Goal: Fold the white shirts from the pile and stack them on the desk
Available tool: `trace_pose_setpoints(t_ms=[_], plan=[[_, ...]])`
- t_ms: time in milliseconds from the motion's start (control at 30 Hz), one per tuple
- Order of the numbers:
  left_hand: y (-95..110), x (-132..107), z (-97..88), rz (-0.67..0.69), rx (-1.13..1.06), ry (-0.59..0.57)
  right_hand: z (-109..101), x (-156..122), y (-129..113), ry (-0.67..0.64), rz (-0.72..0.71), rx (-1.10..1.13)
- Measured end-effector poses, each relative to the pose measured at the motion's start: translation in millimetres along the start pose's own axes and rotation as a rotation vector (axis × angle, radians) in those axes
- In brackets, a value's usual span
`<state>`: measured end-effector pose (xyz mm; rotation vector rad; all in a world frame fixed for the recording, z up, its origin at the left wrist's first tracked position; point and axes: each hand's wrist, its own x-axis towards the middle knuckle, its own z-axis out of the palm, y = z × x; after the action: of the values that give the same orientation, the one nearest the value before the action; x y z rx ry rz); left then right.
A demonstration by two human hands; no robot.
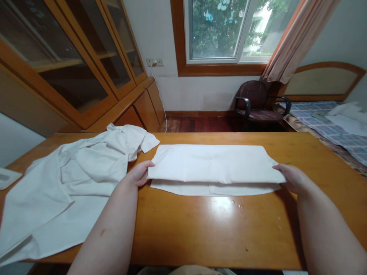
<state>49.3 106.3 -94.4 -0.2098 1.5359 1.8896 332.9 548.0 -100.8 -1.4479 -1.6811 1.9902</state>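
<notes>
A white cloth (210,162), folded into a wide strip, lies across the wooden table in front of me. My left hand (140,173) pinches its left end between thumb and fingers. At the opposite end, my right hand (293,177) grips the near corner the same way. The near edge of the top layer is lifted a little, and a lower layer shows beneath it, resting on the table. The fingers under the cloth are hidden on both sides. Left of my left hand lies a crumpled white garment (94,168), close to the folded cloth.
The wooden table (200,236) extends under everything, with small wet spots near its middle. A white object (8,178) sits at the left edge. Beyond are a glass-door cabinet (77,57), a brown office chair (255,101) and a bed (344,126) with a checked cover.
</notes>
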Motion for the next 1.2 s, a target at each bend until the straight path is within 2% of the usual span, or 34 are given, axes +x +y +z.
trace_pose_setpoints(t_ms=[100,200,400,667,833,933,1067,1200], plan=[[3,-2,-4.8,-0.149,0.007,-0.062,-3,-5,-2,-0.044,-0.011,-0.094],[4,-5,-8.7,-0.178,0.046,-0.085,-6,-10,-5,-0.08,-0.068,-0.211],[-1,-6,-16.2,-0.059,0.207,-0.146,-16,-14,-8,-0.117,-0.186,-0.471],[-1,-5,-19.8,-0.022,0.293,-0.158,-27,-10,-2,-0.152,-0.133,-0.415],[-2,-2,-23.6,0.003,0.295,-0.138,-36,-6,2,-0.233,-0.11,-0.391],[-1,-2,-23.9,0.019,0.338,-0.182,-33,-11,-2,-0.261,-0.104,-0.465],[3,-6,-18.1,0.047,0.569,-0.206,-21,-19,-11,-0.335,-0.141,-0.64],[4,-11,-12.0,0.008,0.674,-0.182,-15,-20,-14,-0.202,-0.225,-0.672]])
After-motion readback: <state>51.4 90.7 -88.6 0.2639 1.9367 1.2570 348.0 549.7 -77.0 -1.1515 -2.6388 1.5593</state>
